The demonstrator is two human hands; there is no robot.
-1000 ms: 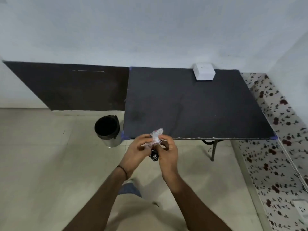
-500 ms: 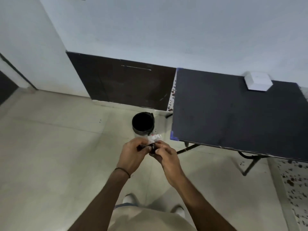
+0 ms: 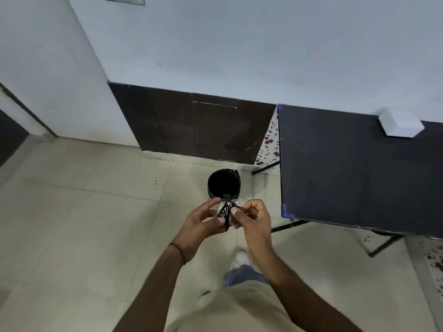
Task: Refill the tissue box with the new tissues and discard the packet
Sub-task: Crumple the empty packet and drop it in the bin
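Observation:
Both hands hold a crumpled tissue packet (image 3: 226,212), clear plastic with a black printed patch. My left hand (image 3: 201,224) pinches it from the left and my right hand (image 3: 251,216) grips it from the right. The packet hovers just in front of a round bin with a black liner (image 3: 223,184) that stands on the floor. The white tissue box (image 3: 400,124) sits at the far edge of the black table (image 3: 347,168), against the wall, well away from both hands.
The table's near left corner (image 3: 286,212), taped blue, juts out right of my hands, with folding metal legs (image 3: 383,245) beneath. Beige floor tiles spread to the left. A dark wall skirting (image 3: 191,125) runs behind the bin. My foot (image 3: 241,257) is below the hands.
My view has swung left from the table toward the bin. The hands carried the packet from the table's front edge to just in front of the bin and crumpled it smaller.

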